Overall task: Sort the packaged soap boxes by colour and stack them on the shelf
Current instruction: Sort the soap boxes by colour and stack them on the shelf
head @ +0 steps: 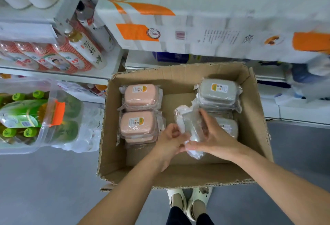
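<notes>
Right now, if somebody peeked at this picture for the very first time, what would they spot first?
Probably the big cardboard box on the floor in the middle, where the left hand and right hand both hold a plastic-wrapped package. Inside, pink soap boxes are stacked on the left and grey soap boxes on the right.

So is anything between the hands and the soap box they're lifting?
No. Both the left hand and right hand already grip the wrapped soap box above the carton; nothing visible lies between them.
</notes>
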A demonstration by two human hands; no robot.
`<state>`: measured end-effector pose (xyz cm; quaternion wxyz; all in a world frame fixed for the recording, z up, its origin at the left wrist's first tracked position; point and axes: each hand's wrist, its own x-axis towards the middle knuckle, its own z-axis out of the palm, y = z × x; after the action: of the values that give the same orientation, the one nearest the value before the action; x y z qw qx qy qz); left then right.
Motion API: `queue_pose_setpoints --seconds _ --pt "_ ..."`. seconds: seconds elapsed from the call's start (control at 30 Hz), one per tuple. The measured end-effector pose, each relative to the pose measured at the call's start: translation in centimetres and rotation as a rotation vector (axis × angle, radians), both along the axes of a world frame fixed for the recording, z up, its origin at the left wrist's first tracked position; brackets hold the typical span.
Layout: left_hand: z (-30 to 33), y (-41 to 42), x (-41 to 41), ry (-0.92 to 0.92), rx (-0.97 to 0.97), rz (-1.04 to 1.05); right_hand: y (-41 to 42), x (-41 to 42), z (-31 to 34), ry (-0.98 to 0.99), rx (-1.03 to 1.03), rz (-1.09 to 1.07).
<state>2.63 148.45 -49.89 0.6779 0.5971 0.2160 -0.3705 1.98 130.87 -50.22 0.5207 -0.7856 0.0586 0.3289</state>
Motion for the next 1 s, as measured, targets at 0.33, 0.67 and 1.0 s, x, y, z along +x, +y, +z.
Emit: queue_pose_setpoints --seconds 0.33,0.67,1.0 --pt "-0.4 -0.9 -0.8 -0.263 0.520 -0.185 -7.2 1.2 -2.6 -0.475 -0.905 0.527" --pt "-0.7 11.1 1.7 -0.703 1.086 -0.437 -2.2 3.4 -0.9 -0.774 -0.683 0.396" --pt "-3.3 14.4 8.3 -0.685 1.133 -1.028 13.8 17.0 -3.1 -0.563 -0.664 0.617"
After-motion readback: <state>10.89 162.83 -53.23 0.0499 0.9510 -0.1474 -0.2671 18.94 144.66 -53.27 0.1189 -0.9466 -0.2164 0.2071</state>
